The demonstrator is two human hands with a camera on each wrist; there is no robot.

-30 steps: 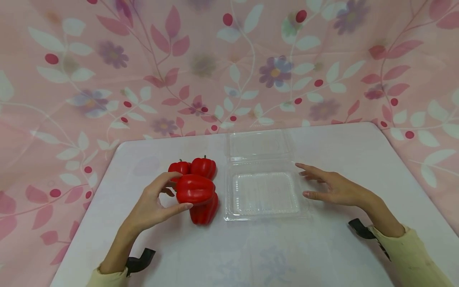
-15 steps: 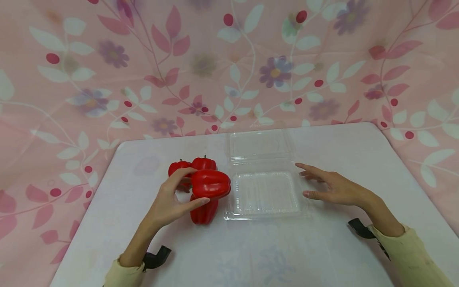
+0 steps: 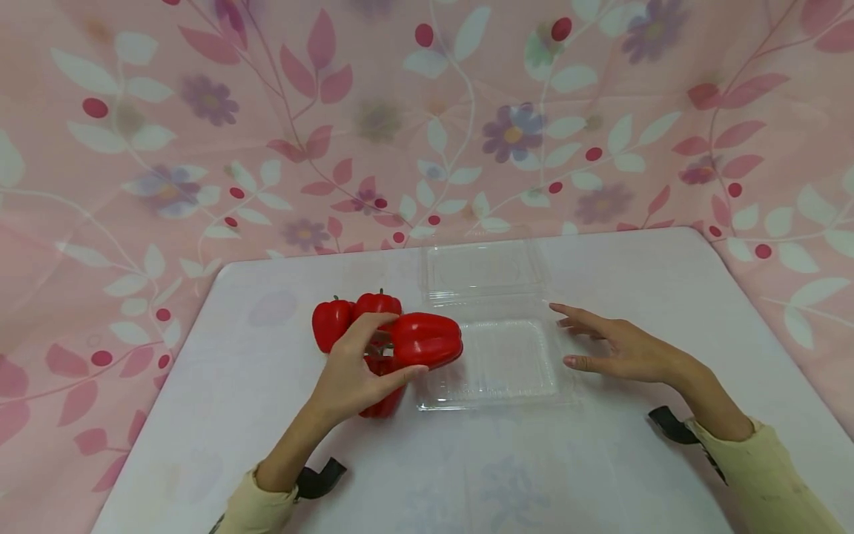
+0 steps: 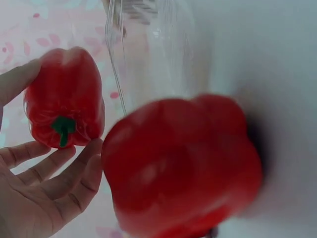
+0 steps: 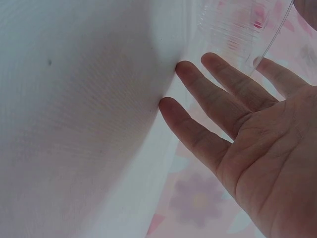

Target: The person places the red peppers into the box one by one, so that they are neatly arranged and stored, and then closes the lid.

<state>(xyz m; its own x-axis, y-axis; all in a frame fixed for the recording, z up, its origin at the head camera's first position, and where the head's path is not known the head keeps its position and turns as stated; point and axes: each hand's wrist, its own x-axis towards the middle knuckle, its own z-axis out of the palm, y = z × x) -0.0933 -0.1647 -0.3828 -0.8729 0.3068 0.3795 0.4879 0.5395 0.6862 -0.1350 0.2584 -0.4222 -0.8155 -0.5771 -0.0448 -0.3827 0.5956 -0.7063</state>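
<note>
My left hand pinches a red bell pepper between thumb and fingers. In the head view this pepper overlaps the left side of a clear plastic clamshell box. Its green stem shows in the left wrist view, where the fingertips lie around the pepper's stem end. Close below the hand sits another bell pepper, partly hidden by the hand in the head view. My right hand is at the box's right side, fingers extended, holding nothing; its palm shows in the right wrist view.
Two more red bell peppers, a left one and a right one, stand behind the left hand. The box's lid lies folded back toward the far edge of the white table. A floral pink cloth hangs behind.
My left hand has carried the bell pepper rightward, from above the other peppers to over the left side of the box. The right hand has stayed in place.
</note>
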